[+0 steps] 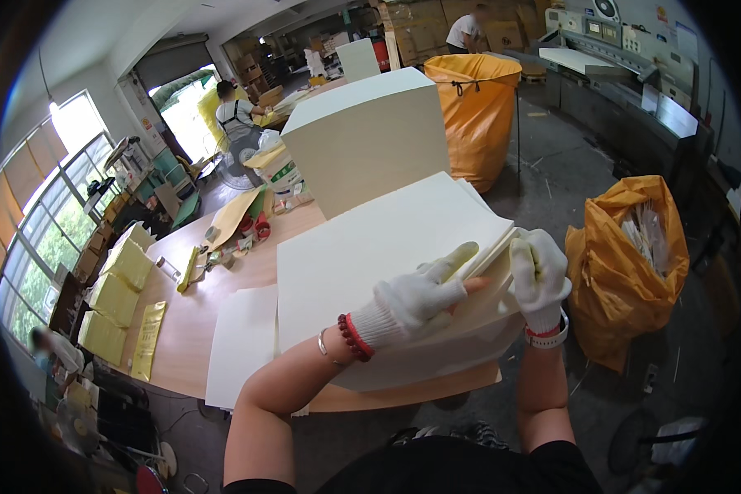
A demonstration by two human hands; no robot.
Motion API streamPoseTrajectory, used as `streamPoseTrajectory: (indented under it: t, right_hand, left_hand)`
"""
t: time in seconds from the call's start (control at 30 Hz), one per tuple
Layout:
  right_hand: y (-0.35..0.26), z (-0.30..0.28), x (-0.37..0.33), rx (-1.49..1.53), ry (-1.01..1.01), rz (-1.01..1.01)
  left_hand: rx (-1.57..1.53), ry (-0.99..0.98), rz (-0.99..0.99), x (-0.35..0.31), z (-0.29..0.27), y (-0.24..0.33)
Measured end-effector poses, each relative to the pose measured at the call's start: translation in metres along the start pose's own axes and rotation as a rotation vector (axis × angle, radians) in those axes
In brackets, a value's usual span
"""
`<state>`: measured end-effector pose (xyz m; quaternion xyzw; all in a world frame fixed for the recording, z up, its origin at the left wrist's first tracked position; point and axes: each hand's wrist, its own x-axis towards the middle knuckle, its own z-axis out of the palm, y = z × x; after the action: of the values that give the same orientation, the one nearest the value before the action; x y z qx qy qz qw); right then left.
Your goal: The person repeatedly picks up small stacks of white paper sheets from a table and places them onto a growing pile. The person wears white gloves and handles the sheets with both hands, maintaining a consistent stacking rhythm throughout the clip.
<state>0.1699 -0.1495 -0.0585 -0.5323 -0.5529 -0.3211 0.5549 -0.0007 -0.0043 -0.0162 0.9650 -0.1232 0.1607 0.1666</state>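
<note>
A wide stack of white paper sheets (362, 247) lies on the table in front of me, with its right-hand edge lifted and curled upward. My left hand (420, 296), in a white knit glove with bare fingertips showing, closes around the lifted sheets, thumb on top and fingers beneath. My right hand (538, 272), also gloved, pinches the raised corner of those sheets. How many sheets each hand grips is hidden. Behind them stands a much taller block of stacked paper (370, 148). Some loose white sheets (243, 346) lie to the left of my left arm.
Yellow wrapped packs (111, 300) line the table's left edge, near a yellow wrapper (147, 341). Tape rolls (261, 226) and a white bucket (281, 174) sit farther back. Orange bags (626, 272) stand on the floor at right, near a large cutting machine (617, 58). Other people work beyond.
</note>
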Motion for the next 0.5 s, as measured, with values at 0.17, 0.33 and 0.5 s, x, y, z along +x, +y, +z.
streamPoseTrajectory:
  t: [0.17, 0.33, 0.5]
  right_hand:
    - [-0.009, 0.004, 0.002, 0.123, 0.072, 0.239]
    - [-0.002, 0.007, -0.007, -0.224, 0.119, -0.056]
    - [0.002, 0.003, -0.013, -0.253, 0.059, -0.111]
  left_hand:
    - [0.063, 0.019, -0.032, 0.003, 0.005, -0.006]
    - [0.025, -0.047, -0.162, 0.007, -0.008, 0.008]
    - [-0.019, -0.029, -0.125, 0.005, -0.001, -0.003]
